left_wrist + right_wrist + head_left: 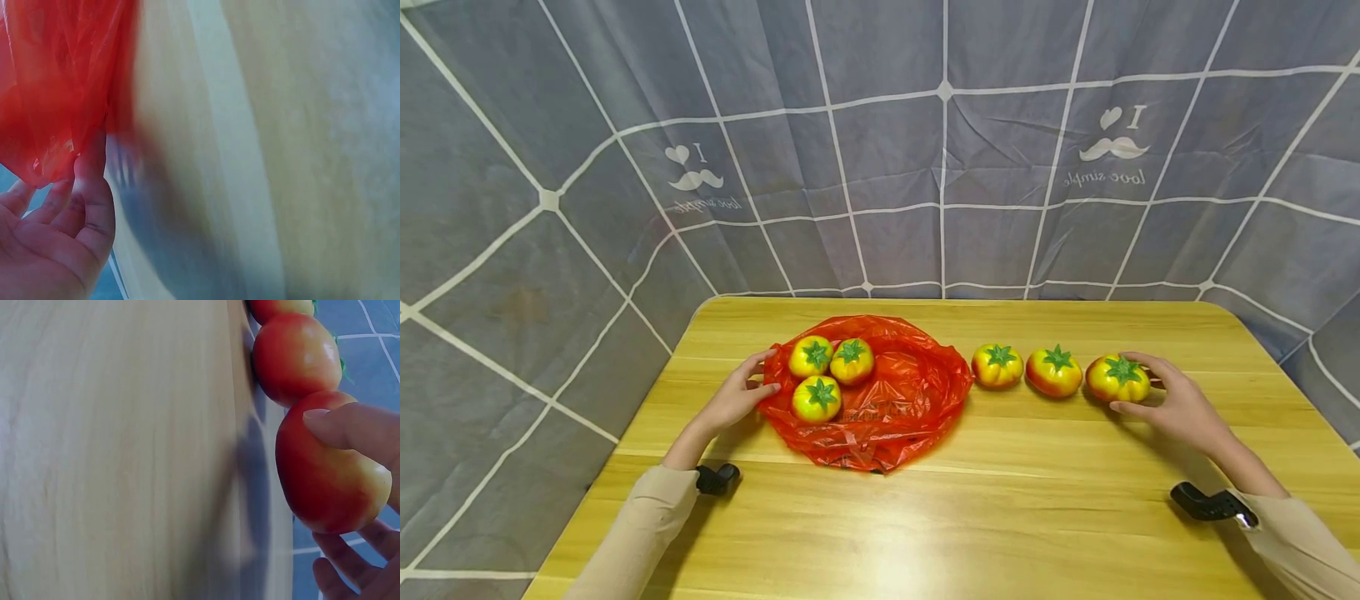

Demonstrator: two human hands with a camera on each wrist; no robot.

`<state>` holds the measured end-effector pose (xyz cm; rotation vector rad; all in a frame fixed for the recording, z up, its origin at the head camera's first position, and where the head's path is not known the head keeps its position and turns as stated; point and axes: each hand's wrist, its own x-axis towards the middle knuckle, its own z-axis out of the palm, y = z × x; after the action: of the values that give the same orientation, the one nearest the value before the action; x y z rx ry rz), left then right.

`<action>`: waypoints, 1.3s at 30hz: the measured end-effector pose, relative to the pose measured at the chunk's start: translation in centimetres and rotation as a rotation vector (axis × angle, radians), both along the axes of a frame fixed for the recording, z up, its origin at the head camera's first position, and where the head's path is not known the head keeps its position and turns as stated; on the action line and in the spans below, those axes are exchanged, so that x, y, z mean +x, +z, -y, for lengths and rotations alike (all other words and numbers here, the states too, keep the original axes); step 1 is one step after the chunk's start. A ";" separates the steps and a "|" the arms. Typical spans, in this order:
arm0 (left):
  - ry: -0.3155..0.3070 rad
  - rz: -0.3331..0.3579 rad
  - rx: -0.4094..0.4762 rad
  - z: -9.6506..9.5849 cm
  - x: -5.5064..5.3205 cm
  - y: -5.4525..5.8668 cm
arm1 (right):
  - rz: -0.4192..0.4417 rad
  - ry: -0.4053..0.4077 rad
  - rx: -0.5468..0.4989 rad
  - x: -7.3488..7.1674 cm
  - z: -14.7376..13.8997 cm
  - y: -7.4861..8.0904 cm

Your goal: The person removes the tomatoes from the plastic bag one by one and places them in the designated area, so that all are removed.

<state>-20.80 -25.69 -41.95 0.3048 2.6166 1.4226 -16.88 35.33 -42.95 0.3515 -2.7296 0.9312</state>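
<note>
A red plastic bag (910,392) lies spread open on the table, with three yellow-and-red toy tomatoes with green leaf tops in its left part, one of them a front tomato (815,402). At the bag's left edge, my left hand (737,396) holds the film between thumb and fingers; in the left wrist view the bag's edge (62,125) hangs over the fingertips. On the right, my right hand (1180,404) grips the rightmost tomato (1116,379), its thumb across the red side of that tomato (319,481) and the other fingers around the far side.
Between the bag and my right hand, a tomato (997,367) and another tomato (1054,372) stand in a row with the gripped one. The wooden table (1000,517) ends at a grey curtain (895,158) with white lines, which hangs behind and along the sides.
</note>
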 end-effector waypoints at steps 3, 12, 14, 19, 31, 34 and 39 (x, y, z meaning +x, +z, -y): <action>-0.001 -0.003 -0.003 0.0 0.0 0.1 | 0.032 0.005 0.002 -0.1 -0.1 -0.2; -0.007 0.016 -0.008 0.0 -0.1 0.2 | 0.118 0.023 -0.044 -0.4 -0.2 -0.7; -0.004 0.021 -0.007 0.0 -0.1 0.2 | 0.125 0.021 -0.047 -0.4 -0.2 -0.8; 0.000 0.020 -0.024 0.1 -0.2 0.1 | 0.107 0.019 -0.050 -0.5 -0.2 -1.0; 0.002 0.015 -0.024 0.2 -0.3 0.2 | 0.108 0.008 -0.056 -0.7 0.1 -1.1; -0.001 0.020 -0.022 0.1 -0.2 0.3 | 0.112 0.004 -0.057 -0.6 0.1 -1.1; 0.002 0.024 -0.016 0.1 -0.1 0.4 | 0.117 0.006 -0.074 -0.6 0.0 -1.1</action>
<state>-20.93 -25.74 -41.55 0.2818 2.6082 1.3969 -17.48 35.30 -44.06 0.3000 -2.7903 1.0836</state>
